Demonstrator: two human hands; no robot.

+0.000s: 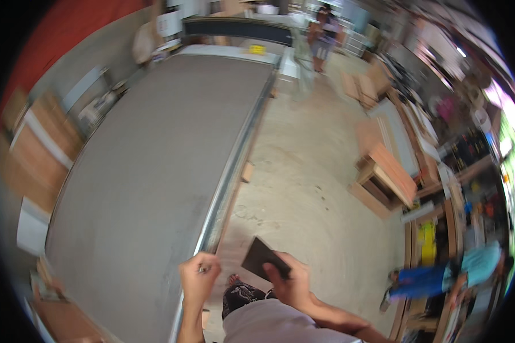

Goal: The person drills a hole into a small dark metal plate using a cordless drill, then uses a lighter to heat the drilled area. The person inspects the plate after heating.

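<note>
My right hand (294, 281) grips a thin, dark rectangular slab (264, 257) by its lower right part, thumb across its face. The slab tilts in front of my body, and its exact kind does not show. To its left, my left hand (199, 273) is closed at the near right edge of a large, flat grey machine table (149, 148). Something small and shiny peeks out between its fingers, too blurred to name. The two hands are apart from each other.
A dark gantry beam (237, 30) spans the table's far end, near a yellow object (257, 50). Wooden boxes (386, 180) and boards stand right of the concrete floor (292, 154). One person (324, 37) stands far off; another in teal and blue (452, 274) is at right.
</note>
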